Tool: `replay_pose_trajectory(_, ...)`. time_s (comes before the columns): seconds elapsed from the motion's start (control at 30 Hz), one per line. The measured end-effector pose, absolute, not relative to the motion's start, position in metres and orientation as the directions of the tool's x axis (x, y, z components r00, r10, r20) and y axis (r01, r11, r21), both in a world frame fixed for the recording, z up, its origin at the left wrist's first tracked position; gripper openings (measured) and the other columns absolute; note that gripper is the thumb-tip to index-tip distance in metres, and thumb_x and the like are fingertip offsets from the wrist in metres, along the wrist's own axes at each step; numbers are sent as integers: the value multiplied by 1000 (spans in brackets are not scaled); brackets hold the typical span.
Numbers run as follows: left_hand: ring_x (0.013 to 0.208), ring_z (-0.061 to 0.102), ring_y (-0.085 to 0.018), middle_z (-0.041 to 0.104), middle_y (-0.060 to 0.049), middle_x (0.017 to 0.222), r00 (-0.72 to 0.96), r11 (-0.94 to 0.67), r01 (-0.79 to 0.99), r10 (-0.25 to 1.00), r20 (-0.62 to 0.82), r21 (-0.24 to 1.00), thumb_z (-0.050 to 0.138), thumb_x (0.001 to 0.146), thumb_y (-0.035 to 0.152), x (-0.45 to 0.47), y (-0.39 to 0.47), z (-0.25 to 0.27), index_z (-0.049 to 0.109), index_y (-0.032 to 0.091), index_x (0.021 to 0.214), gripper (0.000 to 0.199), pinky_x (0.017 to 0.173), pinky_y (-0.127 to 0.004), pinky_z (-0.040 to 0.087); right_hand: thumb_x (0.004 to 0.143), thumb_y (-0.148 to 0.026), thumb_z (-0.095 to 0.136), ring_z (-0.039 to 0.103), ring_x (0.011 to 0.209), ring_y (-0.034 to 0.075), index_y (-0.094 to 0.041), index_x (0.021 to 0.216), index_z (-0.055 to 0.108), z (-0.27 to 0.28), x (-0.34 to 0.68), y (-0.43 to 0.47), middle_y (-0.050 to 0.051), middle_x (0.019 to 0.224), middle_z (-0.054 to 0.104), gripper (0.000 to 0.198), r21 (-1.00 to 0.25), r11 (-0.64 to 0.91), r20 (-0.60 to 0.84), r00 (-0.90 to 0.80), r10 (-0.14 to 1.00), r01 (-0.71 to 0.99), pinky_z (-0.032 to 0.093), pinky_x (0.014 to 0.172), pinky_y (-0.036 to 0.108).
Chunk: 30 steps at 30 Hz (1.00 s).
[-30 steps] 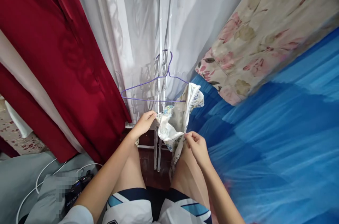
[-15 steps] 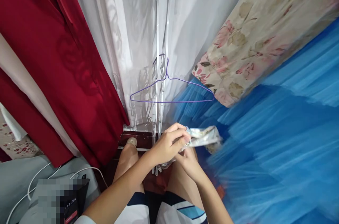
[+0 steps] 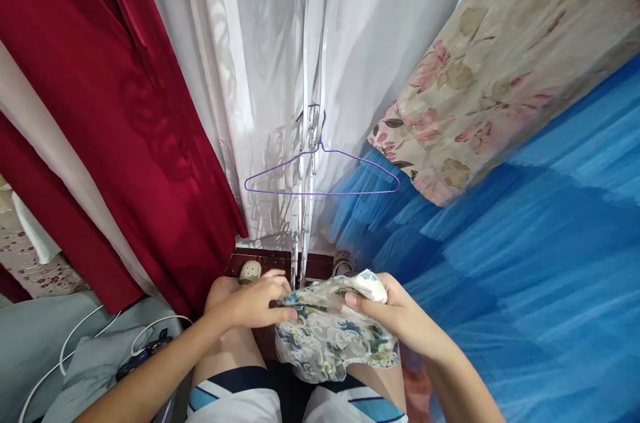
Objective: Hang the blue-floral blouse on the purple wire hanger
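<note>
A small sheer white cloth with a blue, green and yellow floral pattern (image 3: 340,336) is spread between my hands above my lap. My left hand (image 3: 260,301) is closed at its upper left corner, the thumb lying on top of the fabric. On the other side my right hand (image 3: 405,313) grips the upper right part, thumb over the front and fingers hidden behind. The lower edge of the cloth hangs loose over my thighs. Beyond my hands, a purple hanger (image 3: 323,193) hangs bare on a white metal stand (image 3: 311,76).
Red curtains (image 3: 150,143) hang at the left and white curtains (image 3: 260,43) behind the stand. Blue tulle (image 3: 525,276) fills the right, below beige floral fabric (image 3: 450,110). White cables (image 3: 65,350) and a grey cushion (image 3: 90,363) lie at lower left.
The cloth was bunched and folded near both hands; now it is spread open and lower over my lap. My hands have moved apart, left hand leftward and right hand rightward.
</note>
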State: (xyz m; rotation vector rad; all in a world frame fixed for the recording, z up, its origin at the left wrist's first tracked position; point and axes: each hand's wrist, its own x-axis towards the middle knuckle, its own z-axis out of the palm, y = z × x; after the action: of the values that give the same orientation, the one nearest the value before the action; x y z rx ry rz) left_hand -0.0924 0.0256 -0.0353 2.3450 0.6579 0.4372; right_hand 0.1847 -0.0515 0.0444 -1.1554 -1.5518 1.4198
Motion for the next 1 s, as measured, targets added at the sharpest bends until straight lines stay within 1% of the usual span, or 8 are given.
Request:
replay_pose_trajectory(0.13, 103, 58, -23, 66, -4, 79, 753, -721, 530, 642, 142, 447, 64, 86, 49, -141, 53, -22, 68, 22, 70, 32, 119, -48, 15, 84, -38, 68, 32, 58, 10, -17, 68, 56, 56, 193, -44, -3, 62, 41, 29, -951, 99, -13, -358, 933, 292, 28, 51, 24)
replay_pose_trajectory(0.27, 107, 55, -23, 69, -2, 91, 651, -660, 675, 743, 153, 331, 59, 88, 33, -186, 89, -6, 72, 26, 81, 16, 113, -49, 22, 88, -37, 63, 44, 60, 13, -17, 75, 66, 60, 198, -26, 0, 66, 55, 23, -863, 235, 84, -332, 939, 447, 35, 53, 24)
replay_pose_trajectory(0.37, 110, 53, -25, 69, -3, 105, 570, -619, 731, 785, 242, 288, 52, 92, 32, -202, 118, 13, 70, 27, 95, 19, 105, -46, 29, 87, -35, 61, 61, 74, 20, -18, 105, 74, 57, 200, 3, 5, 85, 71, 27, -770, 352, 240, -270, 932, 531, 47, 65, 28)
replay_pose_trajectory(0.5, 107, 52, -25, 66, -6, 106, 504, -606, 728, 791, 347, 321, 42, 95, 36, -199, 157, 46, 64, 23, 90, 27, 100, -41, 36, 85, -34, 61, 70, 86, 28, -13, 144, 52, 49, 203, 60, 12, 104, 75, 63, -665, 389, 455, -67, 888, 638, 54, 75, 37)
replay_pose_trajectory(0.63, 110, 50, -26, 62, -9, 103, 470, -688, 646, 700, 537, 332, 42, 93, 30, -174, 173, 79, 58, 21, 86, 20, 102, -39, 37, 85, -31, 58, 67, 107, 33, -13, 132, 64, 38, 209, 108, 16, 123, 70, 50, -580, 364, 554, 25, 832, 729, 52, 89, 41)
replay_pose_trajectory(0.77, 97, 57, -23, 63, -7, 98, 431, -734, 551, 658, 617, 398, 45, 92, 26, -135, 166, 102, 58, 20, 92, 15, 91, -33, 42, 88, -32, 55, 68, 107, 33, -21, 119, 72, 31, 212, 108, 11, 112, 75, 36, -542, 371, 489, -77, 869, 754, 52, 90, 41)
replay_pose_trajectory(0.9, 92, 60, -20, 65, -4, 98, 312, -726, 523, 650, 692, 446, 57, 87, 26, -104, 158, 109, 59, 20, 101, 16, 84, -28, 43, 81, -34, 66, 66, 108, 32, -21, 142, 55, 37, 224, 79, 12, 121, 71, 63, -521, 446, 454, -206, 867, 728, 51, 91, 40)
replay_pose_trajectory(1.0, 92, 60, -21, 65, -5, 96, 236, -727, 534, 618, 750, 431, 62, 84, 25, -93, 150, 110, 62, 20, 96, 13, 82, -28, 43, 81, -30, 64, 66, 77, 21, -17, 159, 20, 47, 248, 71, 7, 98, 72, 90, -566, 457, 558, -89, 825, 686, 53, 73, 33)
